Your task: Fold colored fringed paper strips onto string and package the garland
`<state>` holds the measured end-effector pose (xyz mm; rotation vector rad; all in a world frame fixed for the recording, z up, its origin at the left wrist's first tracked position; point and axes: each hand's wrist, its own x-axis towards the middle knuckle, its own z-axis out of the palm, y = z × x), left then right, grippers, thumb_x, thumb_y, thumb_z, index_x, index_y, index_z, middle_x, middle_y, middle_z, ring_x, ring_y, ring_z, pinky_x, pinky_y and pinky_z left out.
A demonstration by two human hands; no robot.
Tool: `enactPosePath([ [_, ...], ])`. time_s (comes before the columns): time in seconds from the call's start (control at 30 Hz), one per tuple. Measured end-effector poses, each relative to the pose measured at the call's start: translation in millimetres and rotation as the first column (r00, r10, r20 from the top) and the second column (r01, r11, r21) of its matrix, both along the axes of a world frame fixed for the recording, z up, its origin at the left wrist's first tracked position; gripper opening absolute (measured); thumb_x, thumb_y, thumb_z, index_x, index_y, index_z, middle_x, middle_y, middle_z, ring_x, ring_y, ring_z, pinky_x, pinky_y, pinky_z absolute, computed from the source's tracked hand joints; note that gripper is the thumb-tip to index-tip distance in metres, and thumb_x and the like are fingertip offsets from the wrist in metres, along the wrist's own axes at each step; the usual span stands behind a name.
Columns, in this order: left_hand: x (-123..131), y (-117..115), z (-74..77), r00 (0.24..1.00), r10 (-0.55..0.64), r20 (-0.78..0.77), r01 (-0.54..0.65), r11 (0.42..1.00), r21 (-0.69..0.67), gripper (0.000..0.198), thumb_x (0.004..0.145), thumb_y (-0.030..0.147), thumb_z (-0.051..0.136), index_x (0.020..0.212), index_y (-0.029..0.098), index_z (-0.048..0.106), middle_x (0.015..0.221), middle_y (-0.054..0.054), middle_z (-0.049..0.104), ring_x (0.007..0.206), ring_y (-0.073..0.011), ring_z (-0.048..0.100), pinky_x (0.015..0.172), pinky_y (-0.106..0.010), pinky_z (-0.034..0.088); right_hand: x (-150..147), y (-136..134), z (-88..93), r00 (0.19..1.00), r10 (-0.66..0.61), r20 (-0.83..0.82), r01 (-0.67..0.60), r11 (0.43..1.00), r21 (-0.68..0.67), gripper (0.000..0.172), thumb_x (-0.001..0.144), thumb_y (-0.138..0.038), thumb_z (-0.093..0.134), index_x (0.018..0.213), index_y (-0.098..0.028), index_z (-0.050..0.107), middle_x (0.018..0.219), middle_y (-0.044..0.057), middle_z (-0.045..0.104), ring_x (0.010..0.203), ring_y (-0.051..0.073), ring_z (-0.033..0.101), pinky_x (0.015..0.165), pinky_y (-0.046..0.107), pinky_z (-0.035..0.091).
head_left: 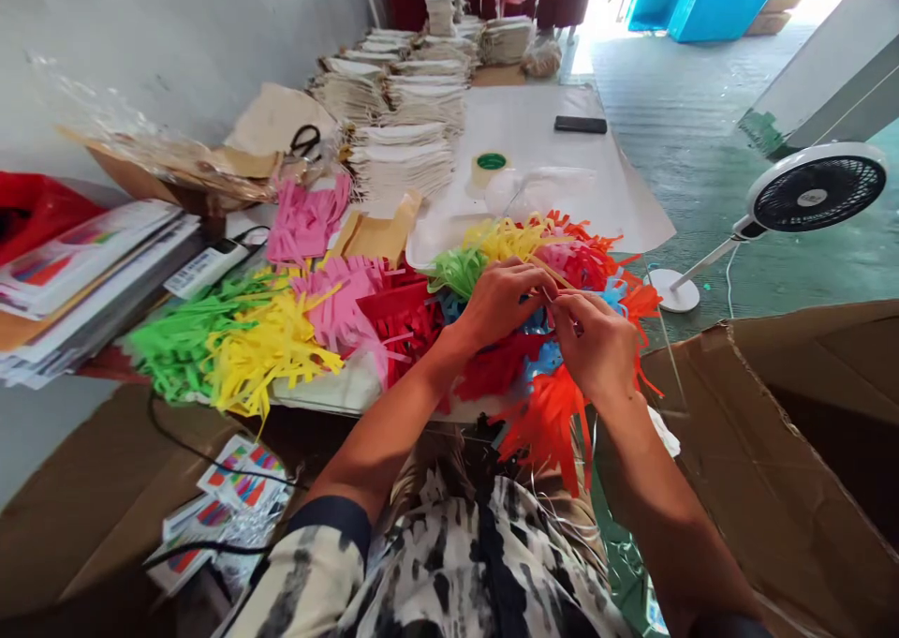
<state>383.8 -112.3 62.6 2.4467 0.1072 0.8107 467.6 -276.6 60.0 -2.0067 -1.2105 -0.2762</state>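
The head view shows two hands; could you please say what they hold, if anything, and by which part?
Left hand and right hand seem to pinch something small above the fringes; what it is, and which part, cannot be told.

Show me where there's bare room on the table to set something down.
Two patches of the white sheet look bare: one between the stacked paper bundles and the black phone, behind the tape roll; another right of the clear plastic, nearer than the phone. Crowded: the near side, where fringed streamers surround the left hand and right hand.
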Motion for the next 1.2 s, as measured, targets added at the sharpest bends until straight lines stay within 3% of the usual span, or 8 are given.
enactPosePath([
  [0.3,-1,2,1.3,1.0,-0.018,0.005,0.018,0.995,-0.094,0.033,0.087,0.008,0.073,0.117,0.021,0.065,0.096,0.001,0.08,0.091,-0.016,0.072,0.09,-0.032,0.051,-1,2,2.1,0.994,0.1,0.047,-0.104,0.992,0.076,0.024,0.106,-0.028,0.057,0.106,-0.027,0.081,0.12,0.005,0.082,0.112,0.024,0.079,0.086,0.036,0.061],
  [0.43,1,3,6.2,0.997,0.038,-0.065,-0.038,0.999,-0.003,0.02,0.091,0.017,0.075,0.11,0.021,0.072,0.099,-0.002,0.082,0.101,-0.0206,0.071,0.096,-0.036,0.051,4,1,-2.8,0.987,0.151,-0.05,-0.138,0.969,0.206,0.02,0.104,-0.032,0.062,0.104,-0.027,0.081,0.112,0.006,0.083,0.105,0.023,0.079,0.087,0.038,0.061],
  [0.53,3,6,8.8,0.99,0.087,-0.11,-0.074,0.99,0.123,0.015,0.095,0.022,0.074,0.11,0.022,0.077,0.113,-0.006,0.08,0.109,-0.0237,0.069,0.098,-0.038,0.05,6,-3,-3.8,0.986,0.093,-0.14,-0.042,0.942,0.332,0.014,0.1,-0.034,0.07,0.1,-0.027,0.082,0.108,0.005,0.083,0.096,0.022,0.078,0.077,0.035,0.059],
  [0.8,4,20,-2.0,0.931,0.252,-0.262,-0.164,0.935,0.315,0.028,0.099,0.025,0.067,0.125,0.023,0.076,0.121,-0.008,0.079,0.116,-0.0294,0.069,0.093,-0.041,0.048,13,-28,16.3,0.94,0.05,-0.337,0.165,0.8,0.578,0.01,0.089,-0.034,0.082,0.09,-0.024,0.08,0.091,0.002,0.079,0.085,0.021,0.074,0.077,0.038,0.059],
  [0.97,0,24,-2.9,0.923,0.246,-0.295,-0.164,0.946,0.278,0.034,0.093,0.024,0.07,0.127,0.024,0.077,0.123,-0.008,0.079,0.116,-0.0316,0.07,0.094,-0.043,0.048,25,-45,21.7,0.861,0.155,-0.484,0.292,0.63,0.72,0.014,0.082,-0.035,0.086,0.081,-0.027,0.075,0.093,0.004,0.078,0.084,0.024,0.075,0.067,0.037,0.057],
  [1.03,-3,28,1.3,0.947,0.161,-0.276,-0.105,0.972,0.209,0.039,0.088,0.026,0.075,0.127,0.025,0.077,0.126,-0.007,0.078,0.117,-0.0302,0.07,0.097,-0.042,0.049,30,-49,19.5,0.866,0.142,-0.48,0.275,0.667,0.693,0.012,0.083,-0.034,0.086,0.081,-0.028,0.076,0.093,0.004,0.078,0.085,0.023,0.075,0.067,0.036,0.056],
  [1.1,-6,32,10.1,0.975,0.062,-0.212,-0.028,0.987,0.159,0.044,0.085,0.02,0.076,0.129,0.025,0.076,0.132,-0.005,0.076,0.12,-0.0275,0.069,0.102,-0.041,0.05,33,-50,16.0,0.879,0.111,-0.464,0.226,0.759,0.61,0.011,0.083,-0.035,0.086,0.085,-0.027,0.079,0.09,0.002,0.078,0.08,0.02,0.072,0.066,0.033,0.054],
  [1.2,-12,30,32.0,0.998,0.054,-0.019,-0.051,0.988,0.143,0.046,0.087,0.001,0.06,0.121,0.026,0.078,0.132,-0.002,0.076,0.123,-0.0218,0.066,0.108,-0.04,0.05,30,-48,10.8,0.875,0.096,-0.474,0.156,0.872,0.465,0.018,0.085,-0.041,0.084,0.088,-0.025,0.081,0.081,0.0,0.074,0.067,0.015,0.063,0.058,0.028,0.046],
])
